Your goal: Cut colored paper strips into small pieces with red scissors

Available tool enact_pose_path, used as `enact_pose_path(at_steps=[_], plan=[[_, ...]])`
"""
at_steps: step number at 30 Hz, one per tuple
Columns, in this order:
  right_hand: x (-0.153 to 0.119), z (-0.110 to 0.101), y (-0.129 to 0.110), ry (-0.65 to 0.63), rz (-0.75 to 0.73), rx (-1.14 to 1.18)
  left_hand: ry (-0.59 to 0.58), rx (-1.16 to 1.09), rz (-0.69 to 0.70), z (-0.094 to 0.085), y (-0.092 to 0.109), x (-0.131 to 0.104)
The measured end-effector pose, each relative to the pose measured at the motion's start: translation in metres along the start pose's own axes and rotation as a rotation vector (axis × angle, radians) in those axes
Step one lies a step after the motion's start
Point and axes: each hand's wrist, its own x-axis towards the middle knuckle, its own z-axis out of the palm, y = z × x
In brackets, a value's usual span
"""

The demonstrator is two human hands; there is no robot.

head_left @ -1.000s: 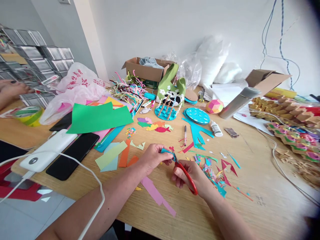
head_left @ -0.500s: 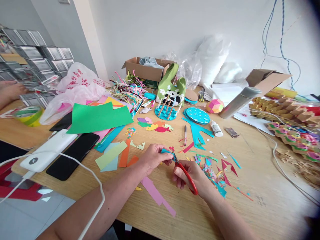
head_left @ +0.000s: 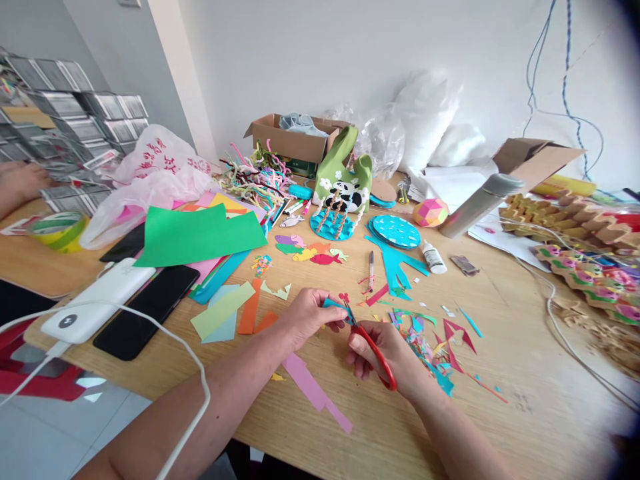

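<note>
My left hand (head_left: 316,315) pinches a small piece of blue paper (head_left: 332,305) over the table. My right hand (head_left: 374,348) is closed on a pair of red-handled scissors (head_left: 376,357), whose blades point at the right edge of the blue paper. Whether the blades are cutting into it is too small to tell. Pink paper strips (head_left: 315,387) lie below my left hand, and orange paper strips (head_left: 250,308) to its left. Right of my right hand is a heap of colourful paper scraps (head_left: 423,343). Beyond the hands lie several paper fish (head_left: 313,252).
A white cable (head_left: 200,373) crosses over my left forearm from a power bank (head_left: 95,303) beside a black phone (head_left: 145,313). Green paper sheets (head_left: 200,235), a panda bag (head_left: 345,180), a glue bottle (head_left: 434,258) and a grey flask (head_left: 480,205) stand or lie further back. Another person's hand (head_left: 23,183) is at far left.
Almost nothing differs. Both hands, the blue paper and the scissors keep nearly the same place; the whole view has shifted very slightly.
</note>
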Motion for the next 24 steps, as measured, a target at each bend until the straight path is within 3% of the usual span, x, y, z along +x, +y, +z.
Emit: enact_pose_path(at_steps=[24], plan=[[0.0006, -0.0003, 0.0001, 0.005, 0.029, -0.025, -0.004, 0.07, 0.005, -0.0012, 0.0015, 0.0002]])
